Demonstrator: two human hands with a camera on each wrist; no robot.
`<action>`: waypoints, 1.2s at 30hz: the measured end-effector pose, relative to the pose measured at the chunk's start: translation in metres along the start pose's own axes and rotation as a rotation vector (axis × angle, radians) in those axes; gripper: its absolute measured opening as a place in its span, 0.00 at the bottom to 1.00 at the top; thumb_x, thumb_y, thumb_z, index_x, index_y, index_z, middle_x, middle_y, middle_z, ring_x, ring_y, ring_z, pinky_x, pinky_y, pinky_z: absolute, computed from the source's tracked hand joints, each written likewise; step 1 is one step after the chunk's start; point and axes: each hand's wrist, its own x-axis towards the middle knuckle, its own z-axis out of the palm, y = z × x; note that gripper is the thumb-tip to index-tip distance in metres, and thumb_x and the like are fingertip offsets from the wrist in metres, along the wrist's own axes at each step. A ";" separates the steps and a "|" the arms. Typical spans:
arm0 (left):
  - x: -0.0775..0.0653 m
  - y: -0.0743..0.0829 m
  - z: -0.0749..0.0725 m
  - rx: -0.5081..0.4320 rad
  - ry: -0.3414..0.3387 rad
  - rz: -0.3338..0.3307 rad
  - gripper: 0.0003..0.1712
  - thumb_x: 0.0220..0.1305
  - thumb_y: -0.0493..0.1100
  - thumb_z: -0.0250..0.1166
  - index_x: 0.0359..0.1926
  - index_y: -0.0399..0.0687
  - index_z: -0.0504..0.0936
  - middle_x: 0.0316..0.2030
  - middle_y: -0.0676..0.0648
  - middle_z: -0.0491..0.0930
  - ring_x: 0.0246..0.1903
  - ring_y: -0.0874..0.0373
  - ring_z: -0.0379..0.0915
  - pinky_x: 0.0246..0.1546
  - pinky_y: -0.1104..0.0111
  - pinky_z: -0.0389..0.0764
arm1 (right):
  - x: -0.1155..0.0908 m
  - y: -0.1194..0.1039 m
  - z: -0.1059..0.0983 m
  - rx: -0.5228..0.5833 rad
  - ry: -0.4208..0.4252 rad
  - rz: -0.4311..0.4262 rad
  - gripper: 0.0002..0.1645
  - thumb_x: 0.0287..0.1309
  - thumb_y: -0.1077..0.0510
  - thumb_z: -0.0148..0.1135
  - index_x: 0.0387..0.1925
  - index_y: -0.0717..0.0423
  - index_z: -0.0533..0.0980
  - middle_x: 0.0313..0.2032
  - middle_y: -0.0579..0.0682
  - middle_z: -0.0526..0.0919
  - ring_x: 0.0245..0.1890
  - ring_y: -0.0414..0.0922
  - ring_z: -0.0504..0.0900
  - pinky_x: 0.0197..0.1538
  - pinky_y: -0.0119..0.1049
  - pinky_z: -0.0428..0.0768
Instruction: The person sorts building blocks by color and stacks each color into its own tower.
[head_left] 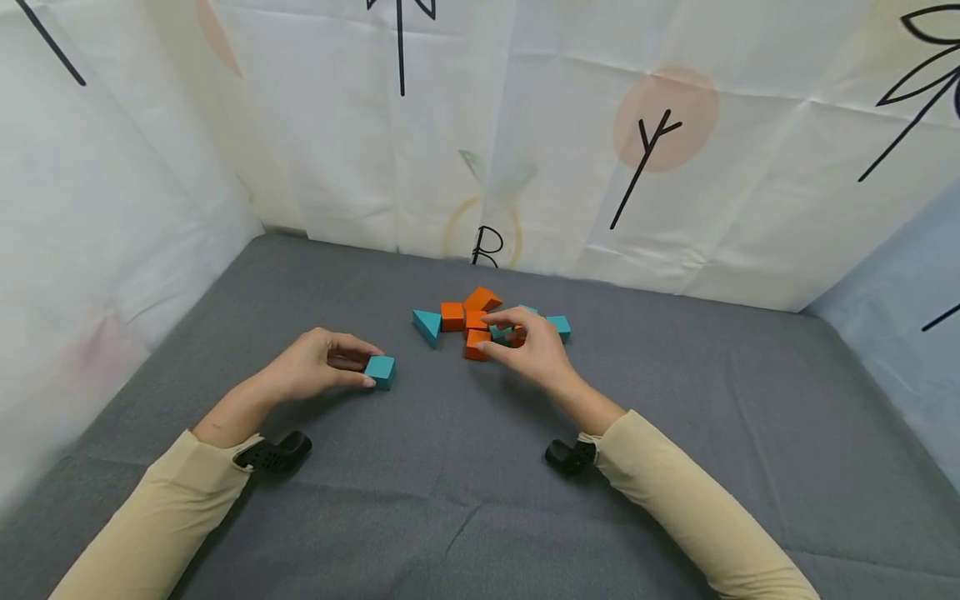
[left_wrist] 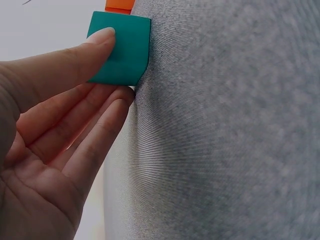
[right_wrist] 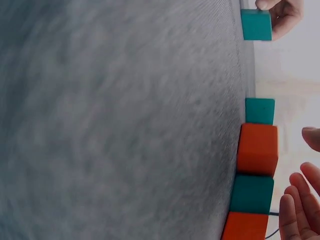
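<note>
My left hand (head_left: pixel 303 367) pinches a teal cube (head_left: pixel 380 372) between thumb and fingers, left of the block group. In the left wrist view the thumb lies across the face of this teal cube (left_wrist: pixel 120 55), which is at the cloth. Over the group hovers my right hand (head_left: pixel 538 354), fingers loosely bent and nothing held. The right wrist view shows a gap between its fingers (right_wrist: pixel 300 200) and the orange block (right_wrist: pixel 257 149). Closest to its thumb in the head view is an orange block (head_left: pixel 477 345). Part of the group is hidden behind this hand.
The group also has a teal triangle (head_left: pixel 428 327), an orange cube (head_left: pixel 452 317), an orange wedge-like block (head_left: pixel 482 299) and a teal block (head_left: pixel 559 328). Grey cloth (head_left: pixel 450 467) covers the table. A printed white curtain (head_left: pixel 525 150) stands behind it.
</note>
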 end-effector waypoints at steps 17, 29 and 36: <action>-0.001 0.002 -0.001 -0.042 -0.010 -0.021 0.22 0.57 0.38 0.70 0.53 0.36 0.81 0.52 0.35 0.80 0.52 0.43 0.78 0.48 0.64 0.83 | 0.009 0.016 -0.008 -0.174 -0.018 -0.069 0.26 0.54 0.60 0.70 0.56 0.59 0.77 0.57 0.57 0.77 0.61 0.56 0.70 0.63 0.52 0.71; 0.000 0.002 -0.001 -0.045 -0.011 -0.026 0.22 0.57 0.38 0.70 0.53 0.36 0.81 0.52 0.35 0.79 0.52 0.43 0.78 0.47 0.65 0.83 | 0.012 0.018 -0.010 -0.257 -0.035 -0.024 0.27 0.54 0.57 0.70 0.56 0.60 0.77 0.56 0.59 0.76 0.57 0.58 0.67 0.58 0.52 0.70; 0.000 0.001 -0.001 -0.061 -0.012 -0.036 0.22 0.56 0.37 0.70 0.53 0.35 0.80 0.52 0.34 0.79 0.52 0.43 0.78 0.47 0.67 0.83 | 0.013 0.019 -0.010 -0.269 -0.038 0.010 0.26 0.54 0.57 0.70 0.55 0.59 0.78 0.55 0.60 0.75 0.57 0.59 0.66 0.59 0.52 0.69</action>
